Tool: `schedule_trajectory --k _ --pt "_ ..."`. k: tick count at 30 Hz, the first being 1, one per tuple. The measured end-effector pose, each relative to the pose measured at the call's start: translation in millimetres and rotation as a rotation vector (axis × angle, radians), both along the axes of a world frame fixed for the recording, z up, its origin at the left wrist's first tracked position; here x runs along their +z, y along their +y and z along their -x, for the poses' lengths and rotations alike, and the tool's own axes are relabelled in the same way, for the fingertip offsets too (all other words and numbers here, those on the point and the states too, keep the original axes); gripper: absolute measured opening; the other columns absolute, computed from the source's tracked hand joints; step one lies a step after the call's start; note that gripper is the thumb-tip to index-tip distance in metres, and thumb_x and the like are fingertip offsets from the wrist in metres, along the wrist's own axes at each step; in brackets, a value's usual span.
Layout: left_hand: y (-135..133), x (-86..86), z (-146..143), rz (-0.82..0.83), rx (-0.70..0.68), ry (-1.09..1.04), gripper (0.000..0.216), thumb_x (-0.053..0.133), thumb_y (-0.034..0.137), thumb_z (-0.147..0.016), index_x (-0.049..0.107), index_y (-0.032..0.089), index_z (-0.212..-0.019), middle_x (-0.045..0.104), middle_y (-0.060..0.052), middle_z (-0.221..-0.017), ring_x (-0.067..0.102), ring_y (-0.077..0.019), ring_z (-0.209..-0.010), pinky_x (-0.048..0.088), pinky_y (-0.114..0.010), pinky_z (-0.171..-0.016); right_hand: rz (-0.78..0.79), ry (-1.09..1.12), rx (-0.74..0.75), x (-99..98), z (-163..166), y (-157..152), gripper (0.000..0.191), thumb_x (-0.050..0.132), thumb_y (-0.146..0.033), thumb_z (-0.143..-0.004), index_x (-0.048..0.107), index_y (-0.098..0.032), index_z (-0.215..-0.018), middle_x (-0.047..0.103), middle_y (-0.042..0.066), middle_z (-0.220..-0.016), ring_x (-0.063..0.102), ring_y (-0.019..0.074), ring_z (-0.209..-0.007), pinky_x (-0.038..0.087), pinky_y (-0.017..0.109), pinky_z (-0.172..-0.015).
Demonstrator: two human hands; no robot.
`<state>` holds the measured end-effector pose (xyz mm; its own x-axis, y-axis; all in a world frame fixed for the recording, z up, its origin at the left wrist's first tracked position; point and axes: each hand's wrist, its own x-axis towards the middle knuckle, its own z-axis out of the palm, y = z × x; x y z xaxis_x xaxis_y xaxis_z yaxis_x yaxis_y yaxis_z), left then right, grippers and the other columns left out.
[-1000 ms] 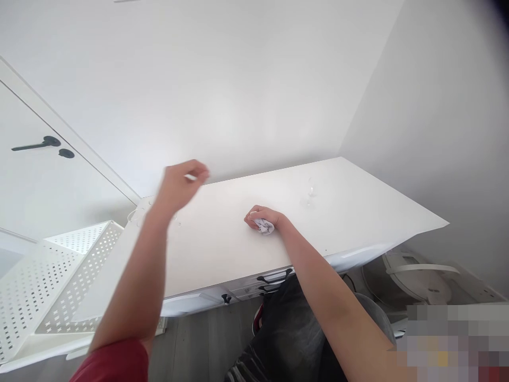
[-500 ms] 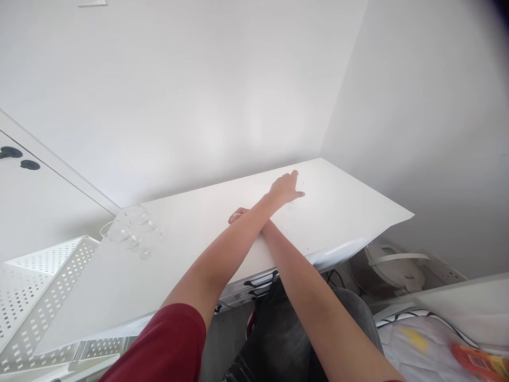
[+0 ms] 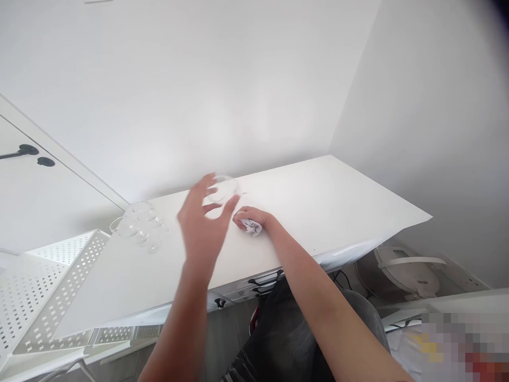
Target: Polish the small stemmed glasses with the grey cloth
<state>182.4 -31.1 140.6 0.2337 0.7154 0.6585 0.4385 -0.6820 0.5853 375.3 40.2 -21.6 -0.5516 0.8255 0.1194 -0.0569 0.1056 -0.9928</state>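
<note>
My left hand (image 3: 204, 220) is raised above the white desk (image 3: 318, 207), fingers wrapped around the bowl of a clear wine glass (image 3: 222, 192) that it carries; the glass is blurred by motion. My right hand (image 3: 251, 218) rests on the desk just to the right of it, closed around a crumpled white cloth (image 3: 251, 227). Several clear glasses (image 3: 140, 229) stand together at the desk's back left.
A white perforated rack (image 3: 47, 286) sits left of the desk. Drawers with black handles (image 3: 265, 279) are under the desk front. A white round appliance (image 3: 413, 268) lies on the floor at the right. Walls close in behind and to the right.
My left hand reached across to the right side of the desk, took the wine glass there and brought it back to the left. My right hand stayed put with the cloth.
</note>
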Motion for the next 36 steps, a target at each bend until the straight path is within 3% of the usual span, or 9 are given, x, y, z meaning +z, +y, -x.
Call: schedule_trajectory --k 4,9,12,14,19,24,30,36 --pt "2 -19.2 75 0.012 0.311 0.09 0.055 0.067 0.049 -0.092 0.054 0.031 -0.142 0.068 -0.005 -0.131 0.068 -0.0248 -0.119 0.068 -0.041 -0.086 -0.026 0.003 -0.034 1.6 3 0 0.04 0.053 -0.035 -0.094 0.057 -0.017 -0.059 0.056 0.0 -0.06 0.047 0.0118 -0.055 0.041 0.027 -0.06" --pt "30 -51.8 126 0.08 0.443 0.166 0.059 0.067 0.051 -0.091 0.055 0.027 -0.143 0.069 -0.008 -0.13 0.07 -0.024 -0.112 0.065 -0.038 -0.088 -0.009 -0.024 -0.095 -0.2 5 -5 0.041 0.055 -0.039 -0.094 0.057 -0.018 -0.059 0.056 0.002 -0.06 0.047 0.0133 -0.056 0.04 0.028 -0.059" --pt "45 -66.2 147 0.141 0.517 0.23 0.06 0.068 0.054 -0.089 0.058 0.025 -0.14 0.072 -0.007 -0.125 0.074 -0.0212 -0.09 0.06 -0.042 -0.094 0.015 -0.052 -0.131 -2.0 5 -8 0.042 0.057 -0.044 -0.093 0.057 -0.018 -0.06 0.055 0.003 -0.061 0.047 0.0143 -0.057 0.039 0.028 -0.056" --pt "51 -73.9 158 0.174 0.548 0.27 0.058 0.068 0.055 -0.088 0.059 0.026 -0.137 0.073 -0.007 -0.124 0.074 -0.0213 -0.086 0.057 -0.045 -0.099 0.031 -0.063 -0.14 -2.2 6 -8 0.042 0.058 -0.047 -0.092 0.056 -0.019 -0.061 0.054 0.003 -0.06 0.046 0.0146 -0.056 0.038 0.028 -0.053" --pt "60 -87.5 173 0.22 0.564 0.303 0.059 0.066 0.055 -0.088 0.058 0.025 -0.139 0.072 -0.009 -0.123 0.073 -0.0224 -0.083 0.054 -0.047 -0.099 0.042 -0.067 -0.139 0.5 6 -10 0.043 0.058 -0.049 -0.092 0.054 -0.019 -0.062 0.052 0.003 -0.06 0.044 0.0147 -0.057 0.036 0.028 -0.051" --pt "65 -90.4 176 0.223 0.582 0.322 0.06 0.062 0.056 -0.09 0.057 0.023 -0.14 0.071 -0.011 -0.126 0.072 -0.0241 -0.086 0.054 -0.046 -0.097 0.086 -0.03 -0.142 1.7 7 -11 0.041 0.061 -0.049 -0.09 0.053 -0.02 -0.062 0.053 0.003 -0.06 0.045 0.0152 -0.058 0.037 0.029 -0.051" --pt "67 -91.4 173 0.193 0.579 0.352 0.061 0.056 0.055 -0.094 0.053 0.024 -0.146 0.063 -0.013 -0.135 0.07 -0.0229 -0.082 0.053 -0.044 -0.093 0.213 0.334 -0.266 -2.6 14 -8 0.034 0.063 -0.056 -0.089 0.056 -0.022 -0.089 0.058 0.003 -0.077 0.053 0.0184 -0.067 0.05 0.034 -0.065" --pt "71 -97.4 174 0.157 0.618 0.334 0.059 0.057 0.054 -0.094 0.052 0.026 -0.146 0.054 -0.013 -0.14 0.068 -0.0188 -0.076 0.054 -0.045 -0.096 0.192 0.544 -0.466 -3.8 10 -1 0.022 0.063 -0.027 -0.073 0.051 -0.024 -0.092 0.061 0.005 -0.098 0.054 0.0209 -0.079 0.051 0.036 -0.068"
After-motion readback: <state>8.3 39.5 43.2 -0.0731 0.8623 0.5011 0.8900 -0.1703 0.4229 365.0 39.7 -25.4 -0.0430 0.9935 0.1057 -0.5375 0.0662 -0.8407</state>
